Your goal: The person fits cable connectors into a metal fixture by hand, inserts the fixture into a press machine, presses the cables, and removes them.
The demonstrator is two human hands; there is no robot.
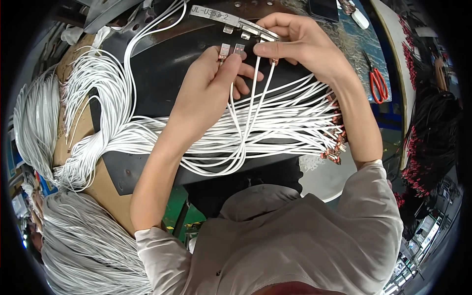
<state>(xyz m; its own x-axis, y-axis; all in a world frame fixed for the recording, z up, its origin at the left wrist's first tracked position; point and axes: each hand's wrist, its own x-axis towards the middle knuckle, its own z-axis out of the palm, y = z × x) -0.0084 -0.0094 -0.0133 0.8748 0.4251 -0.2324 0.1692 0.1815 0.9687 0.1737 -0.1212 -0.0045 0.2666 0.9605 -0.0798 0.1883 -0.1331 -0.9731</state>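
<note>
The 2 USB plugs (pixel 231 49) are presented side by side, metal ends upward, just below the slotted metal bar (pixel 216 16); a plug could be bent or scraped if it were pushed against the bar at a slant. As their cables are drawn into the same crossing loops as the 2 white cables (pixel 254 83) at the right hand (pixel 307 46), a tug on 1 could twist another loose. A snag could also be caused by the white cable bundle (pixel 196 137) spread beneath on the black surface (pixel 152 91).

By the left hand (pixel 209 76), the plugs are pinched at their bases between thumb and index finger, with little gap left; the other fingers are loosely curled. By the right grip, closed at the bar's right end, the upper ends of the 2 cables are held; whether the bar is also clasped cannot be told.
</note>
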